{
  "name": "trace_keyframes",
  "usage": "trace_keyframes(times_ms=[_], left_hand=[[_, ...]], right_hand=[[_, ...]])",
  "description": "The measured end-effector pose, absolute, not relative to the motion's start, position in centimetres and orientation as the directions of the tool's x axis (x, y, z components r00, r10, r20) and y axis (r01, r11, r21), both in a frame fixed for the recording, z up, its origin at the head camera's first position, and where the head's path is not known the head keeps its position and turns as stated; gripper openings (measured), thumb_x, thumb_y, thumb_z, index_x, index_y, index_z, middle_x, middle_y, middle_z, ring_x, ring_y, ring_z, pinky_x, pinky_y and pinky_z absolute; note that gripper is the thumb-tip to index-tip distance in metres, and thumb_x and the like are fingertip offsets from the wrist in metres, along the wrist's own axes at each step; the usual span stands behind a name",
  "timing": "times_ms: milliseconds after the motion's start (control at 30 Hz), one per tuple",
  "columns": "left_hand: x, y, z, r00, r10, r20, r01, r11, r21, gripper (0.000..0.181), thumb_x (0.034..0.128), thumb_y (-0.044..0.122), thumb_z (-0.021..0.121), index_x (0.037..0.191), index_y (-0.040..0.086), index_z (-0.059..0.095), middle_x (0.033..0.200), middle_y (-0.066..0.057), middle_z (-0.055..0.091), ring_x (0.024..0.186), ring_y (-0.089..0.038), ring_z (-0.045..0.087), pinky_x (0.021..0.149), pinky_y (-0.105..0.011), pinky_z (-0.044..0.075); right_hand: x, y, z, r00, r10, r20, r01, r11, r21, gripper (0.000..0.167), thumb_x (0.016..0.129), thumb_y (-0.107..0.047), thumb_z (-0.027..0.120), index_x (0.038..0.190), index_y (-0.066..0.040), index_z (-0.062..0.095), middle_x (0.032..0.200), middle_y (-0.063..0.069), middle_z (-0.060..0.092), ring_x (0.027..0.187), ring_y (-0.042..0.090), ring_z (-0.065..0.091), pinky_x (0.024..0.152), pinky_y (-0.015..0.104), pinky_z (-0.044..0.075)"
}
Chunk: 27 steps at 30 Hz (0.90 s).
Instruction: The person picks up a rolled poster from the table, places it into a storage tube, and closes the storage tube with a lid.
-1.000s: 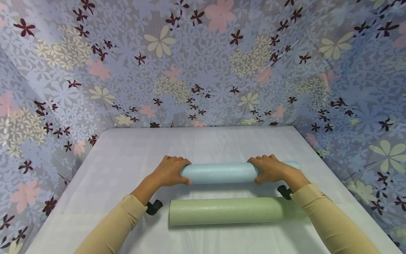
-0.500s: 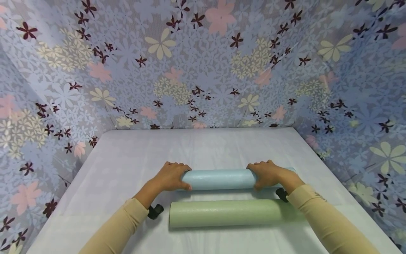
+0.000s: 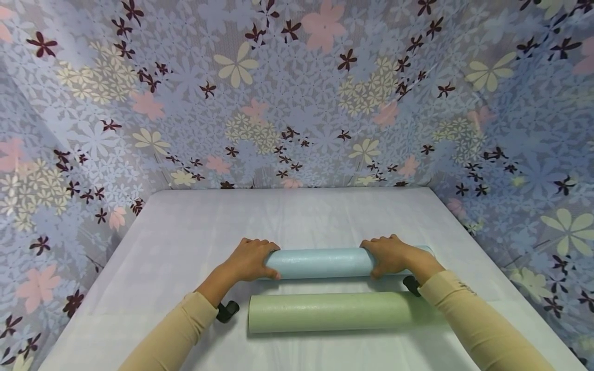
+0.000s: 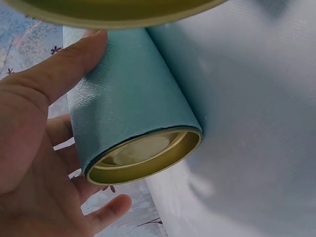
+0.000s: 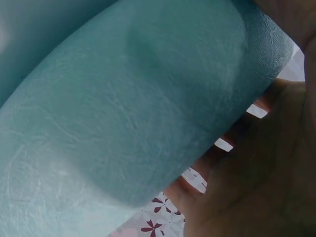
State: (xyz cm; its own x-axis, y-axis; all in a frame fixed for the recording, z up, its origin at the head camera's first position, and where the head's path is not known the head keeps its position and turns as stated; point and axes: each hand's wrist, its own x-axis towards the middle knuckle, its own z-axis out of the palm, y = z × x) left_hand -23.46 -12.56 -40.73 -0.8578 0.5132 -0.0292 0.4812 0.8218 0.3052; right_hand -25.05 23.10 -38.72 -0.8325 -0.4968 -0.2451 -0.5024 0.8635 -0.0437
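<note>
A long light-blue tube (image 3: 320, 263) lies crosswise on the white-covered table in the head view. My left hand (image 3: 250, 260) grips its left end, thumb on the near side and fingers over the far side. In the left wrist view that end shows a gold rim (image 4: 136, 173) and a recessed cap. My right hand (image 3: 392, 256) grips the tube toward its right end, which sticks out past the hand. The right wrist view shows the tube's wrinkled surface (image 5: 113, 113) up close, with the fingers (image 5: 207, 160) along its far side.
A pale-green tube (image 3: 343, 312) lies nearer to me, roughly parallel to the blue one; my right sleeve (image 3: 473, 309) hides its right end. Black wrist cameras (image 3: 227, 311) sit under both wrists. Flowered cloth (image 3: 297, 103) hangs behind the table (image 3: 297, 214) and on both sides.
Both hands have brought the blue tube a little toward me, closer to the green tube, and have kept their grip. In the last half second it has hardly moved.
</note>
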Motion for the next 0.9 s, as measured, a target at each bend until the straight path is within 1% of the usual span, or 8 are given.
trace_keyframes(times_ms=[333, 467, 567, 633, 733, 800, 900], left_hand=[[-23.5, -12.3, -40.9, -0.859, 0.512, -0.009, 0.489, 0.826, 0.282, 0.068, 0.0726, 0.050, 0.076, 0.127, 0.015, 0.057, 0.118, -0.004, 0.063, 0.105, -0.022, 0.057, 0.097, -0.049, 0.036], [-23.4, -12.3, -41.0, -0.855, 0.519, 0.011, 0.504, 0.823, 0.261, 0.066, 0.0745, 0.049, 0.075, 0.128, 0.015, 0.056, 0.119, -0.005, 0.062, 0.105, -0.023, 0.056, 0.096, -0.050, 0.037], [-23.2, -12.4, -40.9, -0.847, 0.531, 0.044, 0.526, 0.821, 0.220, 0.067, 0.0754, 0.049, 0.074, 0.129, 0.013, 0.055, 0.120, -0.006, 0.061, 0.106, -0.024, 0.055, 0.095, -0.049, 0.038], [-23.0, -12.5, -40.8, -0.845, 0.531, 0.065, 0.532, 0.821, 0.206, 0.069, 0.0757, 0.050, 0.073, 0.130, 0.013, 0.054, 0.121, -0.006, 0.060, 0.108, -0.026, 0.054, 0.096, -0.050, 0.038], [-22.8, -12.8, -40.4, -0.853, 0.515, 0.087, 0.521, 0.825, 0.219, 0.071, 0.0764, 0.051, 0.072, 0.133, 0.013, 0.051, 0.126, -0.007, 0.057, 0.116, -0.028, 0.052, 0.098, -0.051, 0.037], [-22.6, -13.0, -40.1, -0.865, 0.493, 0.093, 0.500, 0.830, 0.246, 0.071, 0.0784, 0.052, 0.070, 0.135, 0.015, 0.050, 0.130, -0.007, 0.055, 0.121, -0.029, 0.049, 0.101, -0.052, 0.036], [-22.4, -13.4, -39.6, -0.879, 0.462, 0.119, 0.476, 0.836, 0.274, 0.067, 0.0825, 0.052, 0.065, 0.137, 0.016, 0.048, 0.132, -0.007, 0.054, 0.125, -0.030, 0.047, 0.103, -0.053, 0.034]], right_hand=[[-25.2, 23.4, -38.7, -0.832, -0.496, -0.250, -0.500, 0.864, -0.049, 0.063, 0.066, -0.035, 0.082, 0.119, -0.014, 0.055, 0.107, 0.004, 0.063, 0.098, 0.026, 0.058, 0.084, 0.052, 0.040], [-25.2, 23.6, -38.6, -0.840, -0.485, -0.242, -0.487, 0.871, -0.057, 0.066, 0.067, -0.037, 0.082, 0.122, -0.014, 0.055, 0.110, 0.005, 0.063, 0.102, 0.028, 0.057, 0.086, 0.053, 0.040], [-25.2, 23.7, -38.3, -0.846, -0.479, -0.232, -0.479, 0.876, -0.061, 0.069, 0.068, -0.038, 0.081, 0.126, -0.012, 0.053, 0.114, 0.008, 0.062, 0.106, 0.030, 0.056, 0.088, 0.056, 0.039], [-25.1, 23.7, -38.0, -0.848, -0.480, -0.224, -0.478, 0.876, -0.069, 0.071, 0.069, -0.039, 0.080, 0.128, -0.011, 0.052, 0.116, 0.009, 0.061, 0.108, 0.032, 0.056, 0.089, 0.058, 0.039], [-24.9, 24.0, -37.4, -0.854, -0.474, -0.212, -0.468, 0.880, -0.082, 0.070, 0.073, -0.040, 0.078, 0.130, -0.012, 0.051, 0.120, 0.011, 0.059, 0.111, 0.035, 0.054, 0.090, 0.060, 0.037], [-24.6, 24.2, -36.9, -0.860, -0.471, -0.194, -0.459, 0.882, -0.107, 0.069, 0.074, -0.041, 0.077, 0.131, -0.012, 0.050, 0.121, 0.012, 0.058, 0.113, 0.036, 0.052, 0.091, 0.061, 0.036], [-24.0, 24.7, -36.1, -0.873, -0.463, -0.152, -0.446, 0.885, -0.135, 0.066, 0.077, -0.041, 0.075, 0.131, -0.013, 0.050, 0.125, 0.014, 0.057, 0.116, 0.038, 0.051, 0.092, 0.062, 0.034]])
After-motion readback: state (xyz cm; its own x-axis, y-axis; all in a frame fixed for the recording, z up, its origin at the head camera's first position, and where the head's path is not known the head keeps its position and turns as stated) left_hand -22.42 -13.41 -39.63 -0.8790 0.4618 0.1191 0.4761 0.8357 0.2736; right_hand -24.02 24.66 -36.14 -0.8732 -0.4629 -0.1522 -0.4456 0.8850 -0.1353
